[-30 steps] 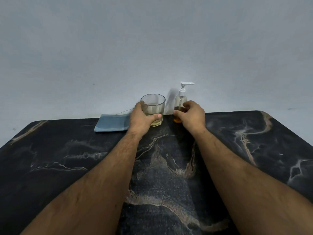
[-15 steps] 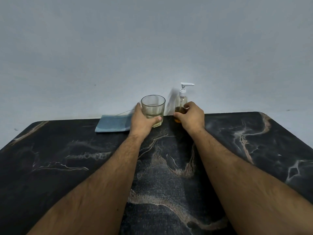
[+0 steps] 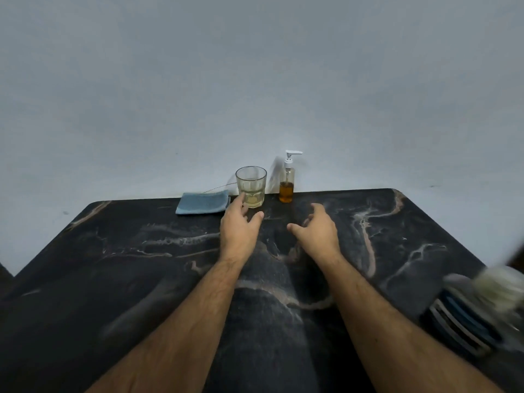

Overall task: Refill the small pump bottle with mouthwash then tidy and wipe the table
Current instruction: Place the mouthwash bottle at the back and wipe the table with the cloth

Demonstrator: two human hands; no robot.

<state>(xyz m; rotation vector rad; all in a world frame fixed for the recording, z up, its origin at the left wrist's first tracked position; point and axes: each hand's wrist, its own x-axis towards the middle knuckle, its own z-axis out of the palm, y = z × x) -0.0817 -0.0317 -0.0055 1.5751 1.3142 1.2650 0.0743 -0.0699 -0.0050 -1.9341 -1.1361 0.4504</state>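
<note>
Clear glass tumbler [image 3: 251,186] — matt dark marble-look table [image 3: 141,265] — blue cloth [image 3: 203,203]

One head-worn wide-angle view looks forward and down along both bare forearms, across a dark marble table [image 3: 119,251] to a pale wall [image 3: 255,80] at its far edge. Forearms fill the near foreground; the table's far edge curves with lens distortion.

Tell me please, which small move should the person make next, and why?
Probably take the blue cloth with the left hand to wipe the table. Both hands are open and empty; the right hand is off the pump bottle, which stands capped beside the glass.
</note>
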